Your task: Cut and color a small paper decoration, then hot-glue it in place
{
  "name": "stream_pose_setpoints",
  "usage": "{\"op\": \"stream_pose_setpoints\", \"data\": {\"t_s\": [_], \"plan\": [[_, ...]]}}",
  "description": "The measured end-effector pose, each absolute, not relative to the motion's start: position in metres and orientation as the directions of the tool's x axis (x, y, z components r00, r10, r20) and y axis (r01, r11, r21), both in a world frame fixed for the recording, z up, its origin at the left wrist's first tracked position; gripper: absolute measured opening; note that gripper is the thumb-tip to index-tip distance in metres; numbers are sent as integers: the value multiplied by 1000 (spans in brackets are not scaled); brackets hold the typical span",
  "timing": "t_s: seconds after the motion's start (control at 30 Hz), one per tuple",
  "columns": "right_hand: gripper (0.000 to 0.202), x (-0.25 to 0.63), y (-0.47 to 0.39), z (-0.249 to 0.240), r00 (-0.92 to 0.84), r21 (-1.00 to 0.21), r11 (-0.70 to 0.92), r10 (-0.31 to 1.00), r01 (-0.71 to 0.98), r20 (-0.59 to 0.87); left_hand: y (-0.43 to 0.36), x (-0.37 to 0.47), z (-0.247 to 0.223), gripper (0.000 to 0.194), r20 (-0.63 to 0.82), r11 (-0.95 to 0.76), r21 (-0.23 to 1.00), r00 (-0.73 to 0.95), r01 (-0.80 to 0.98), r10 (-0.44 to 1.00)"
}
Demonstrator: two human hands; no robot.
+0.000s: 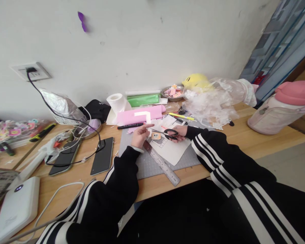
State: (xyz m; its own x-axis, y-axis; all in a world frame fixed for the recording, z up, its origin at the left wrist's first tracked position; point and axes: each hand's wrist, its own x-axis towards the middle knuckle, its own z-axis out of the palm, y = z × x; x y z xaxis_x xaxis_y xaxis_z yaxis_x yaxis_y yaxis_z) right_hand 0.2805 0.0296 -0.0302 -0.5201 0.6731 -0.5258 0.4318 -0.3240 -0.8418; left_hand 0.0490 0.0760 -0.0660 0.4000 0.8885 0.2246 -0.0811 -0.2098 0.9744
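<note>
In the head view my right hand (181,133) is closed around black-handled scissors (171,134), their blades pointing left. My left hand (139,136) is just left of the blade tips, thumb and fingers drawn together; whatever is between them is too small to make out. A small orange square piece with a face on it (156,136) lies below the blades. Under it is a white sheet with printed lines (174,152), on a grey cutting mat (134,169). A steel ruler (164,166) runs diagonally below my left hand.
Behind my hands are a pink sheet roll (128,117), a black marker (130,126), a yellow pen (181,116) and a bowl of small pieces (175,96). Crumpled plastic (205,103) and a pink-lidded bottle (271,112) stand right. Phones (102,156) and cables lie left.
</note>
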Motion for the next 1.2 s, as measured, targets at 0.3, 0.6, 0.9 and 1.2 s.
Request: {"op": "stream_pose_setpoints", "data": {"t_s": [0.3,0.6,0.9,1.2], "plan": [[30,279,31,-32,-475,-807,-316,680,498,-559,71,51,-63,42,147,-118,989,529,-89,836],[29,279,31,-31,-470,-801,-299,683,518,-559,69,50,-63,45,86,-50,996,584,-79,807],[29,280,32,-31,-454,-788,-284,690,546,-564,67,51,-60,41,78,-31,995,576,-92,814],[30,280,30,-29,-452,-794,-266,704,547,-547,65,52,-57,41,67,-16,995,570,-94,819]]}}
